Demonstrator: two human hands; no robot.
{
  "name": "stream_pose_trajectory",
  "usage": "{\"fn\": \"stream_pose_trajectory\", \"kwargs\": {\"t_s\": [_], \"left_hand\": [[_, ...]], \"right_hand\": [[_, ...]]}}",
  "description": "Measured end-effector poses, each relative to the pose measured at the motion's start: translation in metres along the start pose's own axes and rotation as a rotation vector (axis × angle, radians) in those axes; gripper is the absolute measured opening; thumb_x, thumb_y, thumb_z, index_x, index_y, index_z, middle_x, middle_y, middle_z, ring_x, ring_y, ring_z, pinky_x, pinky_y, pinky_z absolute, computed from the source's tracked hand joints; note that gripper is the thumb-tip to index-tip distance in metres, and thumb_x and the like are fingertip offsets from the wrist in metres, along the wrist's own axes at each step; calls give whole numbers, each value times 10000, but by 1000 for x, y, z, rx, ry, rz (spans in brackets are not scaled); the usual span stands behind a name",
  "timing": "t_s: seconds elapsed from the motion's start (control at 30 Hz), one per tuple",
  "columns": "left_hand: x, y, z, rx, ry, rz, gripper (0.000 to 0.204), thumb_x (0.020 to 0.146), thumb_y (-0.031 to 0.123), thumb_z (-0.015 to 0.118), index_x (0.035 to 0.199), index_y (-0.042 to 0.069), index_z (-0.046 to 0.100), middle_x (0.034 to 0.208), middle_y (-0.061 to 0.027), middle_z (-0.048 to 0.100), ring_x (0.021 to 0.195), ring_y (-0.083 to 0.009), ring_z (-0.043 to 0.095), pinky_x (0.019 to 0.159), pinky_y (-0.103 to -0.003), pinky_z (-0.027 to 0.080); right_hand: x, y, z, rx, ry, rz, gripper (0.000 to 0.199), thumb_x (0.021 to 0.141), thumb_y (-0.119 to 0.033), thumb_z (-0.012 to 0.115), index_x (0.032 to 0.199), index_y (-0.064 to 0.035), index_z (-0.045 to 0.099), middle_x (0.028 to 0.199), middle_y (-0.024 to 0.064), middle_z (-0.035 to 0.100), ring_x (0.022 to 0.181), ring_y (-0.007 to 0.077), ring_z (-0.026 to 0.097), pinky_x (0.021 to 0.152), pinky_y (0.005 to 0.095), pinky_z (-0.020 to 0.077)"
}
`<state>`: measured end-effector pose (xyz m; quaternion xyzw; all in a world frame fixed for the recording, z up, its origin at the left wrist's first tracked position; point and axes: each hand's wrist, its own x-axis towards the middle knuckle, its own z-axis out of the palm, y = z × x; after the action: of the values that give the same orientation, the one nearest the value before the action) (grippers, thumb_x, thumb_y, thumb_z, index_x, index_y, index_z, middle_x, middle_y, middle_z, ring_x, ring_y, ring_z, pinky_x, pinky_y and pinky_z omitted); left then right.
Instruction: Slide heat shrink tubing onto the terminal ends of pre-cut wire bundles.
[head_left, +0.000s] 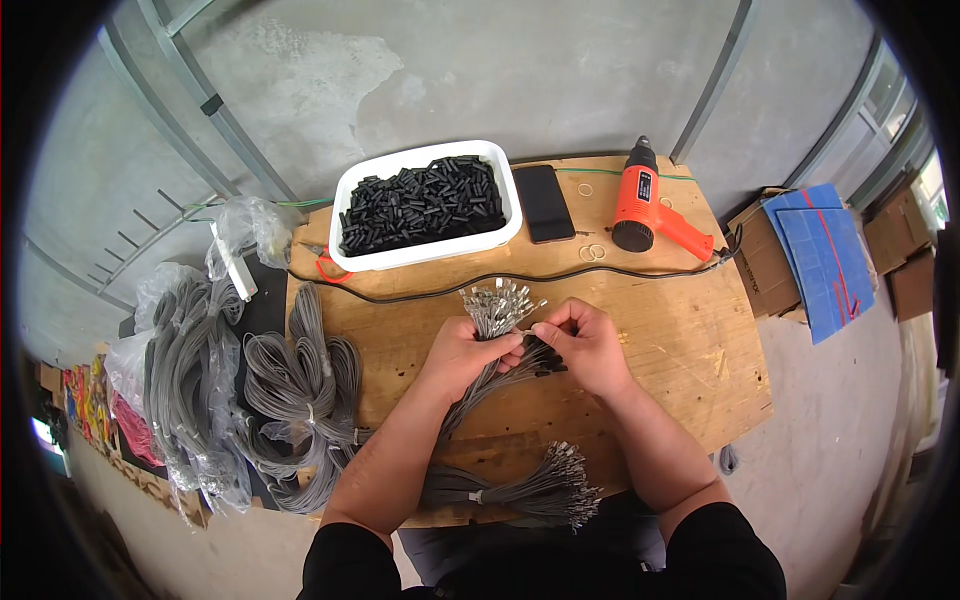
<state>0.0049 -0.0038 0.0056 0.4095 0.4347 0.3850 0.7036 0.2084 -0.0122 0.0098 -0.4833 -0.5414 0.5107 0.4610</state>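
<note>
My left hand [468, 355] is closed around a bundle of thin grey cables [497, 312], whose silvery metal ends fan out above the fingers. Close beside it, thumb and forefinger of my right hand [588, 350] pinch something small and pale at the bundle's side; what it is I cannot make out. Dark ends of some cables show below the right hand. A second cable bundle [510, 485], tied with a white band, lies between my forearms near the front edge, its metal ends to the right.
A white tub [430, 254] of short black tubes stands at the back beside a black phone [545, 205]. Rubber bands [592, 253] and an orange heat gun [640, 205] lie right; a black cord crosses the wooden table [690, 340]. Coiled grey cables [300, 375] and red-handled pliers [330, 268] are left.
</note>
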Motion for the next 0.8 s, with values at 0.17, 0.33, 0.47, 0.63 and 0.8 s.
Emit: {"fn": "stream_pose_trajectory", "kwargs": {"t_s": [0.17, 0.33, 0.47, 0.63, 0.8], "left_hand": [[2, -4, 2, 22, -3, 40, 139, 899, 89, 723, 968, -21, 674, 827, -93, 694, 685, -149, 648, 613, -274, 528], [3, -5, -2, 7, 13, 38, 141, 904, 93, 718, 960, -26, 668, 801, -86, 679, 644, -145, 617, 589, -282, 506], [4, -3, -3, -65, 41, -7, 154, 908, 112, 720, 962, -23, 668, 809, -78, 672, 654, -150, 615, 593, -289, 504], [1, 1, -6, -122, 40, -20, 174, 902, 119, 730, 984, -22, 671, 839, -74, 672, 681, -146, 622, 609, -291, 512], [2, -1, -8, -140, -15, 15, 205, 886, 115, 746, 1015, -30, 681, 838, -74, 671, 688, -143, 622, 613, -289, 513]], "right_hand": [[1, 1, -4, -6, -82, 21, 141, 918, -88, 728, 857, -12, 626, 760, -20, 614, 701, 19, 510, 608, 209, 435], [6, -11, -21, 841, -223, 366, 88, 952, -56, 602, 1034, -26, 606, 856, 20, 621, 712, 105, 556, 664, 234, 463], [13, 1, -25, 792, -62, 331, 148, 963, -2, 508, 1087, 10, 588, 988, 71, 623, 788, 142, 575, 685, 250, 481], [13, -1, -24, 729, -62, 326, 263, 1019, -16, 456, 1250, 38, 568, 1003, 69, 641, 792, 131, 605, 693, 228, 513], [8, -7, -22, 625, -176, 292, 308, 1043, -64, 450, 1326, -2, 553, 912, 75, 654, 612, 81, 486, 548, 198, 388]]}}
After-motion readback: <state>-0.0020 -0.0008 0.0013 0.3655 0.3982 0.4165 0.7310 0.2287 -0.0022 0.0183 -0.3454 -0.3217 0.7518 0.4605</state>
